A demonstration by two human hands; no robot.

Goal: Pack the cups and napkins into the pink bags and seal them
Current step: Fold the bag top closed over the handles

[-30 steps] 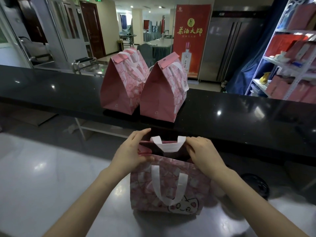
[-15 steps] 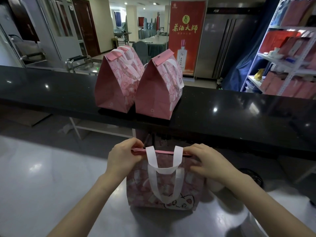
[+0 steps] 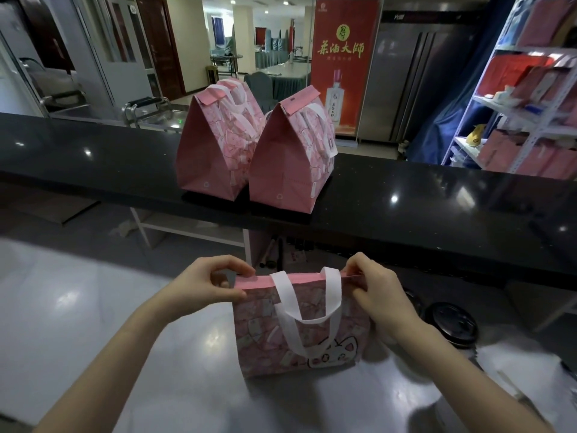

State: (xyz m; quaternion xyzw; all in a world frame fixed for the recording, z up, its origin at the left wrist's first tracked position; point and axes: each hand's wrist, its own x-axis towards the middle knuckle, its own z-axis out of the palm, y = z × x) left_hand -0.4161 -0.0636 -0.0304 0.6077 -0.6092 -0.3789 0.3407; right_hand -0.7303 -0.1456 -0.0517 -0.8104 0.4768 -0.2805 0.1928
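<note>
A pink patterned bag with white handles and a cat drawing stands upright on the grey worktop in front of me. Its top edges are pressed together into a flat strip. My left hand pinches the strip's left end and my right hand pinches its right end. Two more pink bags, a left one and a right one, stand folded shut side by side on the black counter behind. What is inside the bags is hidden.
Black round lids lie on the worktop just right of my right arm. A white shelf rack with red and pink boxes stands at the far right. A red banner stands beyond the counter.
The front bag's mouth was open a second ago; my hands have pressed its top edges together and slid outward to the two ends of the closed strip.
</note>
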